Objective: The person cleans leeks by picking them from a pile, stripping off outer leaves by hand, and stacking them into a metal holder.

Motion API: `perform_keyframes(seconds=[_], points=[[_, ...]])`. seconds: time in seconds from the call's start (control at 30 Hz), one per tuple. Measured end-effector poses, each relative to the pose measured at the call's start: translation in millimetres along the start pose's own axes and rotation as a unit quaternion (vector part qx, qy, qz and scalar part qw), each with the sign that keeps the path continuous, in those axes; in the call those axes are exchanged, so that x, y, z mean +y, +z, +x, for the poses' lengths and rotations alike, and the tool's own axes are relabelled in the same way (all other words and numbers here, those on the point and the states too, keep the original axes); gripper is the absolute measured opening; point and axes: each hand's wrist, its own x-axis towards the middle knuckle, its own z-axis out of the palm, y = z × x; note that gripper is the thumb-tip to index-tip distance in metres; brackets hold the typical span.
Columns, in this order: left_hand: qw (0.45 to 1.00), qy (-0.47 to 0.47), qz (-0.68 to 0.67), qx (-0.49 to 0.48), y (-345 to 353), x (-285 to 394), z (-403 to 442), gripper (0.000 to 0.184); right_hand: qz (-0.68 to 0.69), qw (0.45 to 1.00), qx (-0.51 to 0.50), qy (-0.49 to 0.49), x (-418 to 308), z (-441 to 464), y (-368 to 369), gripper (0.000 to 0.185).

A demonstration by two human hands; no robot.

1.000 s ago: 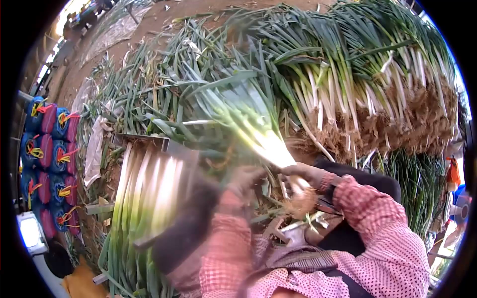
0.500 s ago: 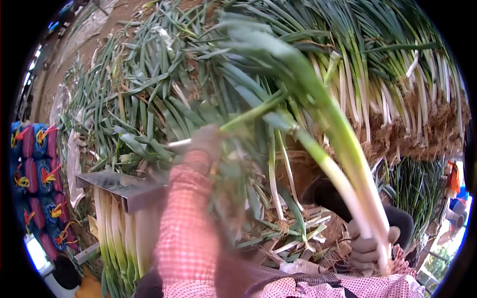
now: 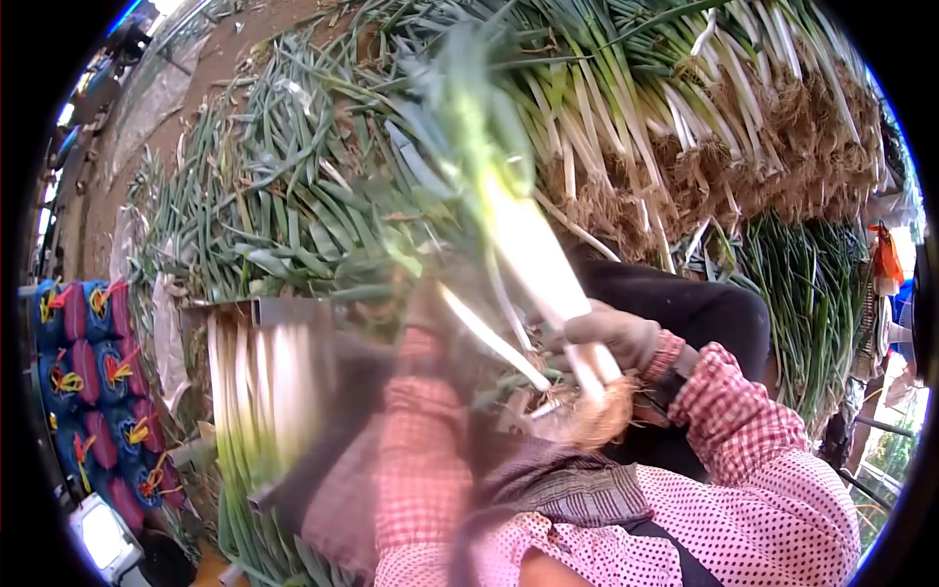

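My right hand (image 3: 618, 338), gloved, is closed around the white lower stalks of a few big green onions (image 3: 533, 245). Their brown roots (image 3: 599, 416) hang below the hand, and their green tops blur away upward. My left hand (image 3: 428, 293) is smeared by motion left of these stalks, its fingers unreadable. Right beside it a thin white stalk (image 3: 489, 338) slants down to the right; whether that hand grips it I cannot tell. Trimmed green onions (image 3: 259, 382) stand packed at the lower left, white ends up, against a metal plate (image 3: 284, 311).
Stripped leaves (image 3: 284, 205) cover the ground ahead. Rooted green onions (image 3: 714, 127) lie in a heap at upper right, with more greens (image 3: 797, 303) below. Bundles of blue and maroon strips (image 3: 98, 382) with bright ties sit at far left. My dark-clad knee (image 3: 704, 303) is close by.
The view has shifted. My right hand, still around the green onions, is farther up and left in view, with the roots now showing. My left hand remains blurred and sits slightly lower.
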Motion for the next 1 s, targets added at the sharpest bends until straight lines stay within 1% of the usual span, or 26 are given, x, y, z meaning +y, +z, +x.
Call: perform_keyframes(seconds=[0.03, 0.1, 0.13, 0.17, 0.23, 0.27, 0.3, 0.33, 0.37, 0.43, 0.47, 0.5, 0.53, 0.57, 0.6, 0.63, 0.67, 0.7, 0.77, 0.8, 0.9, 0.97, 1.0], points=[[0.99, 0.039, 0.07, 0.117, -3.6, -15.8, -4.4, 0.053, -0.155, 0.987, 0.051, -0.008, 4.9, 7.4, 9.9, 0.055], [0.965, 0.072, 0.111, 0.226, -15.6, -43.2, -22.1, 0.064, -0.244, 0.967, 0.024, 0.075, 35.3, 23.4, -0.8, 0.044], [0.971, 0.074, 0.086, 0.21, -22.2, -49.7, -25.9, 0.065, -0.268, 0.961, 0.045, 0.06, 56.0, 36.6, -0.1, 0.045], [0.976, 0.075, 0.057, 0.195, -31.2, -58.0, -30.5, 0.066, -0.26, 0.964, 0.053, 0.017, 66.0, 42.3, 7.5, 0.044], [0.984, 0.076, -0.003, 0.164, -47.8, -76.9, -41.0, 0.067, -0.337, 0.934, 0.085, 0.085, 66.5, 50.0, 21.2, 0.047], [0.986, 0.079, -0.031, 0.141, -53.0, -81.3, -38.4, 0.068, -0.369, 0.923, 0.071, 0.076, 77.9, 60.2, 6.2, 0.047], [0.988, 0.08, -0.058, 0.12, -54.7, -86.0, -38.3, 0.069, -0.398, 0.913, 0.057, 0.069, 85.4, 65.1, 7.3, 0.047], [0.992, 0.081, -0.057, 0.081, -54.7, -90.7, -36.8, 0.067, -0.232, 0.966, 0.056, 0.096, 92.2, 57.3, 7.9, 0.041], [0.994, 0.077, -0.032, 0.076, -62.2, -93.0, -30.4, 0.067, -0.151, 0.974, 0.097, 0.14, 86.3, 51.0, 21.6, 0.037], [0.995, 0.074, 0.002, 0.067, -66.2, -96.5, -26.1, 0.067, 0.016, 0.96, 0.172, 0.222, 81.1, 40.4, 42.9, 0.03], [0.995, 0.075, 0.006, 0.062, -61.9, -98.7, -25.0, 0.067, 0.003, 0.97, 0.125, 0.209, 98.3, 55.7, 18.7, 0.022], [0.996, 0.071, 0.015, 0.06, -57.4, -98.9, -27.9, 0.067, 0.016, 0.975, 0.096, 0.202, 102.2, 64.7, 19.7, 0.017], [0.996, 0.066, 0.025, 0.061, -52.7, -100.4, -31.9, 0.066, -0.028, 0.969, 0.004, 0.245, 91.1, 63.1, 12.0, 0.019], [0.995, 0.062, 0.042, 0.061, -45.2, -101.2, -34.6, 0.066, -0.133, 0.971, -0.001, 0.2, 72.4, 49.2, 36.4, 0.02], [0.995, 0.058, 0.066, 0.049, -35.4, -101.5, -30.2, 0.066, -0.241, 0.958, 0.003, 0.156, 52.5, 35.8, 60.1, 0.022], [0.994, 0.056, 0.09, 0.032, -20.2, -102.4, -23.2, 0.066, -0.357, 0.931, 0.042, 0.068, 56.6, 29.8, 58.7, 0.02], [0.992, 0.058, 0.111, 0.025, -9.9, -99.6, -24.8, 0.065, -0.474, 0.875, 0.1, -0.008, 60.9, 23.1, 58.0, 0.019], [0.99, 0.062, 0.123, 0.023, -0.4, -99.6, -28.8, 0.065, -0.54, 0.837, 0.088, -0.015, 63.4, 32.8, 30.7, 0.02], [0.987, 0.074, 0.142, 0.031, 13.0, -102.7, -42.3, 0.065, -0.478, 0.864, 0.12, 0.105, 54.5, 15.0, 37.1, 0.028], [0.985, 0.078, 0.152, 0.035, 20.4, -103.6, -48.7, 0.064, -0.511, 0.838, 0.15, 0.119, 46.5, 4.9, 54.9, 0.028], [0.981, 0.097, 0.167, 0.032, 36.7, -110.2, -67.8, 0.064, -0.533, 0.804, 0.198, 0.174, 25.8, -22.5, 56.0, 0.041], [0.979, 0.107, 0.173, 0.021, 49.6, -116.4, -76.0, 0.063, -0.646, 0.719, 0.196, 0.168, 24.3, -52.4, 57.5, 0.05], [0.978, 0.112, 0.174, 0.015, 54.2, -119.6, -79.9, 0.063, -0.734, 0.622, 0.213, 0.17, 25.4, -70.3, 61.2, 0.045]])
